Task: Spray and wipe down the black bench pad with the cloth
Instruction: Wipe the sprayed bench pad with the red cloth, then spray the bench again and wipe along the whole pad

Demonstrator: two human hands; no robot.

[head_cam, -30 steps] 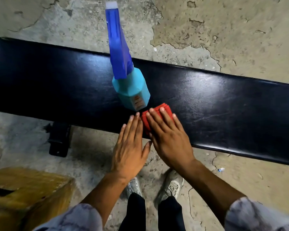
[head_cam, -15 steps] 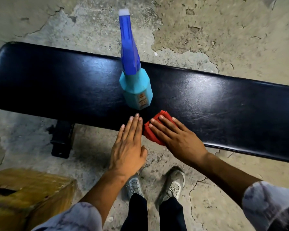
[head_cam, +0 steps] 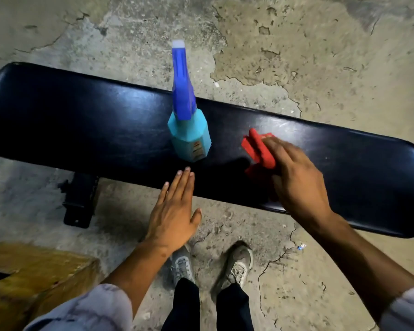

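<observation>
The right hand [head_cam: 296, 180] presses the red cloth [head_cam: 258, 151] flat on the bench pad [head_cam: 81, 130]. The left hand [head_cam: 175, 209] rests spread at the near edge. Long strokes should steer around the spray bottle [head_cam: 189, 137].

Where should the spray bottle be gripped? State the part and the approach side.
Grip the spray bottle at its narrow blue neck below the trigger head, coming from the near side with the left hand. It stands upright, nozzle pointing away; the teal body looks wider.

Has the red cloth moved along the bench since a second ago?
Yes. The right hand has slid the red cloth rightward, away from the spray bottle.
</observation>
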